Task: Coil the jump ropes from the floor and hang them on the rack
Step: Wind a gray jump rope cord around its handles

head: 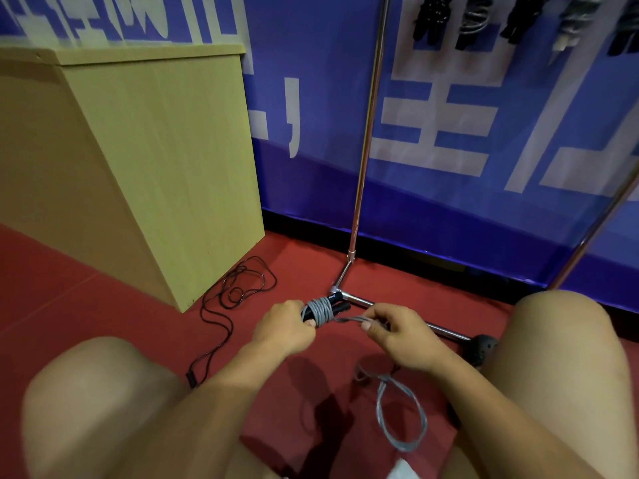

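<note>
Grey jump rope (pixel 323 311) wraps its black handles, gripped by left hand (pixel 285 328); right hand (pixel 403 335) pinches its tail.

Hung ropes (pixel 518 22) at 1 o'clock cut by top edge; rack (pixel 366 140) top unseen; left hand (pixel 283 326) hides handles.

Both bare forearms reach from bottom of frame toward lower centre, between two bare knees at lower left and lower right. Left hand (pixel 285 326) curled, knuckles up, gripping black jump-rope handles wound with grey cord (pixel 321 311). Right hand (pixel 403 335) just right of it, thumb and fingers pinching grey cord strands.
</note>
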Demonstrator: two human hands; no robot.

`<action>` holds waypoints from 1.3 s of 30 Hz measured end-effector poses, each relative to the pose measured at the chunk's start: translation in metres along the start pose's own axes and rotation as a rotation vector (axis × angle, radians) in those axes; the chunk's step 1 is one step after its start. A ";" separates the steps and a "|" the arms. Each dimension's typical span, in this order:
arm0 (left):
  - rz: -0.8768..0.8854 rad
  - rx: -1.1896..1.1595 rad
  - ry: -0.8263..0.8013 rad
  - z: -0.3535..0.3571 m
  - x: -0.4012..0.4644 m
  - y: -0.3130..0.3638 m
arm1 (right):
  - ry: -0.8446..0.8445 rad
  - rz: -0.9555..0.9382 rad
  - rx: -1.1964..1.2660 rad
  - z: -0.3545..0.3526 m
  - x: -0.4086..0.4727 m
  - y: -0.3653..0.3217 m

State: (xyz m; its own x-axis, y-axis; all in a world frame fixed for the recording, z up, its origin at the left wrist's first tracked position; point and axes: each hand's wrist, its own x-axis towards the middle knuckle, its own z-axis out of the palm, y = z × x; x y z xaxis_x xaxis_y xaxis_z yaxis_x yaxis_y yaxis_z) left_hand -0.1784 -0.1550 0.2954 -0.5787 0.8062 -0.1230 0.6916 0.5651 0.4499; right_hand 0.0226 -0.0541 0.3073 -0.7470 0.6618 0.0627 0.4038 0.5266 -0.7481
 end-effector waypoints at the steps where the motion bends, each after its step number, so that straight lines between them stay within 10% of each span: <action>1: 0.019 0.012 -0.029 0.001 0.000 0.000 | 0.023 -0.033 -0.012 -0.001 0.000 0.001; 15: 0.534 -0.232 -0.309 -0.013 -0.047 0.023 | 0.211 -0.025 0.083 -0.017 0.006 0.012; 28: 0.479 -0.787 -0.560 -0.035 -0.058 0.028 | 0.035 0.259 0.582 -0.014 0.002 -0.008; 39: 0.404 -0.950 -0.485 -0.032 -0.055 0.033 | 0.069 0.235 0.219 -0.005 0.003 0.001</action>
State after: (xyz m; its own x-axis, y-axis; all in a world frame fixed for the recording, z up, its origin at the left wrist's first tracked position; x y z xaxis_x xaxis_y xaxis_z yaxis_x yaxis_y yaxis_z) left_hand -0.1375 -0.1866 0.3452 -0.0172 0.9984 -0.0533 0.0623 0.0543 0.9966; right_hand 0.0235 -0.0484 0.3101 -0.6059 0.7905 -0.0896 0.4322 0.2326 -0.8713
